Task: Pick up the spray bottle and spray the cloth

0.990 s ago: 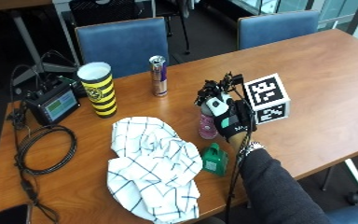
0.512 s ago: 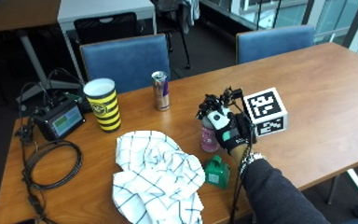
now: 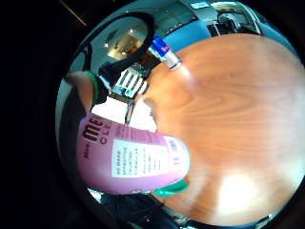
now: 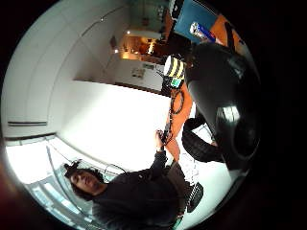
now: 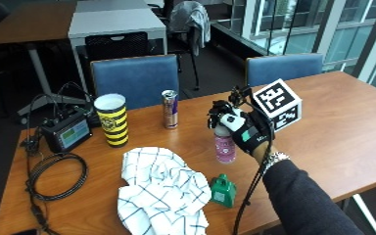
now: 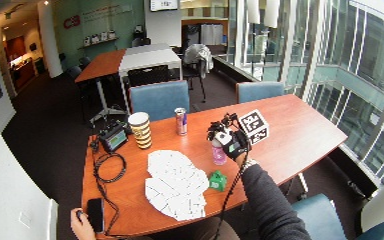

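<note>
Pink plastic marks the spray bottle (image 5: 225, 147), upright near the middle of the table (image 5: 344, 117), its base seemingly on the wood, though I cannot tell for sure. The gloved right hand (image 5: 243, 128) wraps its head from 3 o'clock, fingers (image 5: 215, 116) curled round the top; half a second ago the hand was already on it in much the same spot, while the whole outside view has shifted, so the camera moved. The nozzle and trigger are hidden under the glove. The checked cloth (image 5: 162, 188) lies crumpled at the bottle's 8 o'clock, near but apart, its front end cut off by the picture's bottom edge. A small green object (image 5: 223, 191), just beside the cloth's right edge, is hard to identify. At 10 to 11 o'clock stand a drink can (image 5: 169, 108) and a yellow-and-black cup (image 5: 113, 120). From 1 to 4 o'clock bare wood runs out to the far table edge.
</note>
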Motion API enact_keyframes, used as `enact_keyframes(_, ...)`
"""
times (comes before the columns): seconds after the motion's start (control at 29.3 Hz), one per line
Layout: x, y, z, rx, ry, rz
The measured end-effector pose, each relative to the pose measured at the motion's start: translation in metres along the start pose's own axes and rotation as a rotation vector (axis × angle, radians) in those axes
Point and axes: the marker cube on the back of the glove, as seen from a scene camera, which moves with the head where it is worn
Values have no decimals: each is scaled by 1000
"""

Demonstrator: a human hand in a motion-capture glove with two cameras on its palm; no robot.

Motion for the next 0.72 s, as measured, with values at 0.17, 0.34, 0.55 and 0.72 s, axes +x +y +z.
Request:
enact_keyframes(0.17,-34,2,-9,-176,186,-47)
enact_keyframes(0.34,-62,8,6,-392,458,-73)
enact_keyframes(0.55,-68,14,27,-608,712,-28)
enact_keyframes(0.72,-61,16,40,-734,896,37)
